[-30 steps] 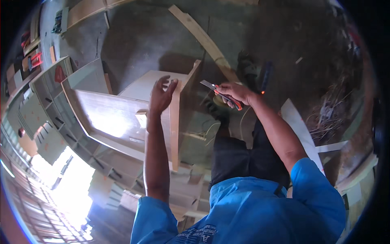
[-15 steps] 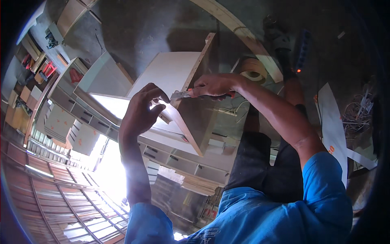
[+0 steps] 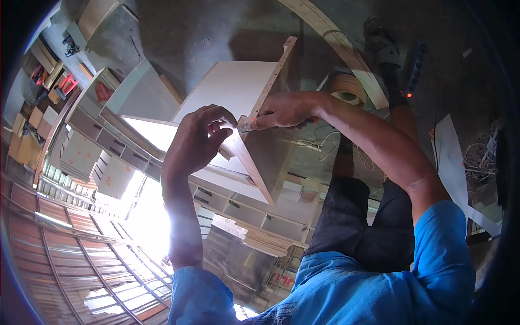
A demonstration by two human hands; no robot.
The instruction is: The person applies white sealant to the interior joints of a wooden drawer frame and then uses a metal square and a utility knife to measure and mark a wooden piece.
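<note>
My right hand [image 3: 287, 111] is closed around a utility knife [image 3: 245, 124] with a short silver blade and orange-red parts. The blade rests at the narrow wooden edge [image 3: 250, 162] of a white panelled cabinet piece [image 3: 233, 86]. Opposite it, my left hand [image 3: 197, 135] has thumb and forefinger curled together close to the blade's tip. Anything between those fingertips is too small to make out. Both hands are over the corner region of the piece, and my right forearm crosses from the right.
A roll of tan edge strip [image 3: 346, 89] lies on the floor past my right wrist, near a long curved board [image 3: 336, 40]. A power strip [image 3: 416, 70] with a lit orange switch is farther right. Drawer cabinets [image 3: 124, 149] and leaning panels stand to the left.
The knife blade has come in closer to my left fingertips, and less of it shows. My left fingers have drawn closer together. The whole view has shifted slightly.
</note>
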